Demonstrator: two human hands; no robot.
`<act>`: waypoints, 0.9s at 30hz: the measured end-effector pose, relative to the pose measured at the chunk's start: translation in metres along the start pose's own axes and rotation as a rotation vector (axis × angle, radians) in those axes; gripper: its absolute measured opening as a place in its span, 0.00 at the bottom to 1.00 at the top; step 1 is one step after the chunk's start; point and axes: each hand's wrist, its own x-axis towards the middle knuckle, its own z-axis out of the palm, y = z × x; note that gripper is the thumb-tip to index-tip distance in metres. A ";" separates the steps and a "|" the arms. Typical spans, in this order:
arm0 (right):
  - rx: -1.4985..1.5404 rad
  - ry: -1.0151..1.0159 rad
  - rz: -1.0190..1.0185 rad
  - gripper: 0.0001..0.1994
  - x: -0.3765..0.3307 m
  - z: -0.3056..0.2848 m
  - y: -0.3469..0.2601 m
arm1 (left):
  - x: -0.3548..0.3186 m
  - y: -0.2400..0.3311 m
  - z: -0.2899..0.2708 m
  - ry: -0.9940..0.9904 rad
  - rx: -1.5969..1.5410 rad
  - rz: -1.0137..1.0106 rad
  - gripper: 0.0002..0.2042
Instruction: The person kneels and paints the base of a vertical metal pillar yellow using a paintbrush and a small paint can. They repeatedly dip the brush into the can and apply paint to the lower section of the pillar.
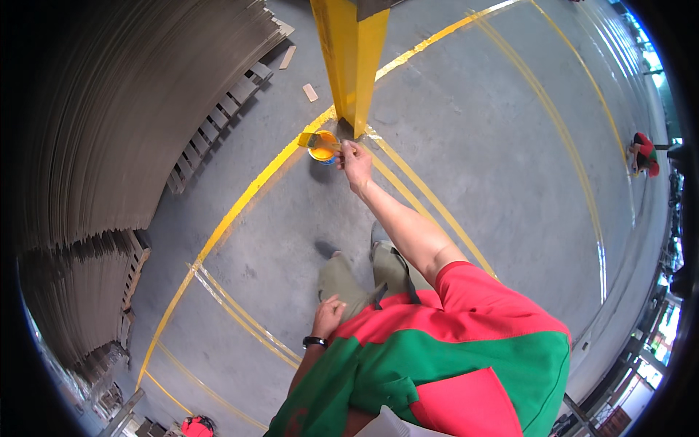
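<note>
1. Grasping, with the right hand (pixel 356 166), the handle of a flat, yellow-smeared paintbrush (pixel 311 140).
2. Resting the left hand (pixel 330 313), loosely curled, beside the olive trousers (pixel 341 282) near the left knee; cannot tell whether empty.
3. Holding the paintbrush over the mouth of a small round can (pixel 333 161) of orange-yellow paint (pixel 321 154), set on the grey floor beside the foot of a yellow steel column (pixel 357 73); cannot tell whether touching the rim.
4. Coated boldly along the long yellow floor line (pixel 255 187) passing the can; apparently mostly done there.
5. Looking thinner along the paired yellow floor lines (pixel 437 201) leading off from the column; seemingly left without as full a coat.
</note>
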 end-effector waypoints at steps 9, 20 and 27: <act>-0.009 -0.027 0.001 0.17 -0.008 -0.018 0.000 | 0.000 0.010 0.052 -0.166 -0.052 -0.020 0.17; 0.007 -0.016 -0.043 0.17 0.002 -0.052 0.038 | 0.058 -0.046 0.083 -0.389 0.194 -0.092 0.37; 0.057 0.021 -0.003 0.17 0.030 -0.074 0.089 | 0.050 -0.039 0.109 -0.242 0.223 -0.018 0.17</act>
